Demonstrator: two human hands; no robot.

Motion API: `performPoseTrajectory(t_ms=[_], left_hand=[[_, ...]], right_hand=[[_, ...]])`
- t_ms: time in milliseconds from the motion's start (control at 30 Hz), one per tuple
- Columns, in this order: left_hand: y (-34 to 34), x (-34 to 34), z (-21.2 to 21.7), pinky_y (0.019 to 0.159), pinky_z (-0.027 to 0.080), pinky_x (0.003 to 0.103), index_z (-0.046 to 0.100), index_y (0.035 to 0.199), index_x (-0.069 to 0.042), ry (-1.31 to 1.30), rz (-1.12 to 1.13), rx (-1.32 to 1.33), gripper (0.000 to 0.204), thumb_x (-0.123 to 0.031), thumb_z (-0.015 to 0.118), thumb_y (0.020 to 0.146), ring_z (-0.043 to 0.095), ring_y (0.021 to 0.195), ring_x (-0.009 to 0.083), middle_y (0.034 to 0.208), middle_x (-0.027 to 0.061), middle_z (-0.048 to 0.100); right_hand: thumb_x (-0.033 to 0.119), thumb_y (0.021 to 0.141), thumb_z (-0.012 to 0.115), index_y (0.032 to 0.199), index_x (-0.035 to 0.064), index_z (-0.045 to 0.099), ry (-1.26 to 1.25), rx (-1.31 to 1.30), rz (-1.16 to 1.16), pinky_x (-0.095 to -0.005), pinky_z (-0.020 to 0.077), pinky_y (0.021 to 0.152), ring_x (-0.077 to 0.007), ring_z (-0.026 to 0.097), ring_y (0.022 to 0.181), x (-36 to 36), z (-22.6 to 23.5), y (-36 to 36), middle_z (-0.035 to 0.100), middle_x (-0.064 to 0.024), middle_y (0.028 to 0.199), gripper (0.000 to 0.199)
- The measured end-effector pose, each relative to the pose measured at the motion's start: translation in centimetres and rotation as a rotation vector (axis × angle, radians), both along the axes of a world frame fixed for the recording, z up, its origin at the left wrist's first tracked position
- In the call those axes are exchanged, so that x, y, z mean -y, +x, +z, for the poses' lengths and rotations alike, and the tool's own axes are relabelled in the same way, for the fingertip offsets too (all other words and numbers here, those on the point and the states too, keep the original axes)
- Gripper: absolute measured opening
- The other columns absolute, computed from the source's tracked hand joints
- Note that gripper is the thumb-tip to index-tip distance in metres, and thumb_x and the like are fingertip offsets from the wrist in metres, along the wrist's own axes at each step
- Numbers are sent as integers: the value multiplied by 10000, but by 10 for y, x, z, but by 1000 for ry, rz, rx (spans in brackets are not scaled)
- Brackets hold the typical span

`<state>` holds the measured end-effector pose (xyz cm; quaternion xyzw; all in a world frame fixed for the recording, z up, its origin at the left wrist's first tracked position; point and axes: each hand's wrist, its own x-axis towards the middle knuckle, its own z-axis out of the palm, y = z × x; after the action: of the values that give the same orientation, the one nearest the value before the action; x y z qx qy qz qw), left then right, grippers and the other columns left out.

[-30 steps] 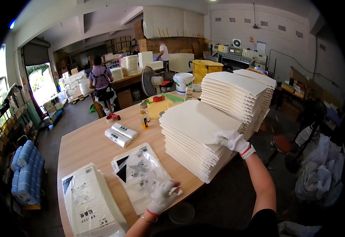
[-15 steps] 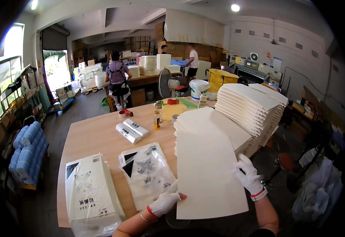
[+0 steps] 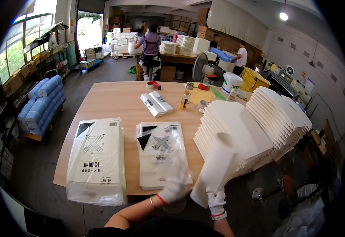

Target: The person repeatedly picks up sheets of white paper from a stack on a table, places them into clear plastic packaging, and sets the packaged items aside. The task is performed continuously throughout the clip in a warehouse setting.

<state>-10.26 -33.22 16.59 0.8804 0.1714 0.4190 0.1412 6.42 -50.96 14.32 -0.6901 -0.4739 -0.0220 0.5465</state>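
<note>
A bent sheaf of white paper (image 3: 216, 166) leans up off the table's front edge, its long sides curled inward. My right hand (image 3: 216, 200), in a white knit glove, is closed round its lower end. My left hand (image 3: 175, 185), gloved the same way, is smeared by motion over the lower right part of a flat clear plastic bag (image 3: 156, 168) printed with crossed pencils; its fingers cannot be made out. Left of that bag lies a thick stack of filled paper packs (image 3: 97, 158) in clear plastic. On the right, tall stacks of white paper (image 3: 235, 122) fan out in layered bundles.
Two white plastic rolls (image 3: 156, 103), a glue bottle (image 3: 185, 100) and a red tape dispenser (image 3: 153, 85) stand farther back on the wooden table (image 3: 113, 100). A white bucket (image 3: 231, 82) and a fan (image 3: 201, 66) are beyond. Blue rolls (image 3: 44, 104) sit on a cart at left. Other people work behind.
The sheaf, flat before, is now curled and tilted upright in my right hand. My left hand has let go of its edge and moved onto the plastic bag. The view has turned left.
</note>
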Motion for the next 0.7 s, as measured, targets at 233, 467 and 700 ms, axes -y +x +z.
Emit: performPoseTrajectory(t_ms=[233,467,700], left_hand=[[25,-112,-57,951,493,507,525,1383,-2,-798,203,-230,667,-310,734,830,642,1117,427,1180,250,659],[58,-19,-92,1016,478,490,580,1303,-19,-234,-78,-138,581,-210,742,779,654,1013,381,1070,193,685],[-6,-82,-200,1017,467,474,571,1349,-79,-30,69,-392,535,-171,680,833,634,1041,368,1053,155,694]], right_hand=[[193,898,615,1200,158,673,-692,474,199,-494,564,771,-353,703,942,-7,-34,41,687,-113,1164,310],[379,858,726,1275,74,567,-1125,59,153,-457,530,882,-350,658,1048,-107,-47,39,634,-152,1204,541],[416,899,671,1295,81,503,-716,73,-141,-542,513,929,-461,637,1117,-185,-127,32,611,-269,1263,545]])
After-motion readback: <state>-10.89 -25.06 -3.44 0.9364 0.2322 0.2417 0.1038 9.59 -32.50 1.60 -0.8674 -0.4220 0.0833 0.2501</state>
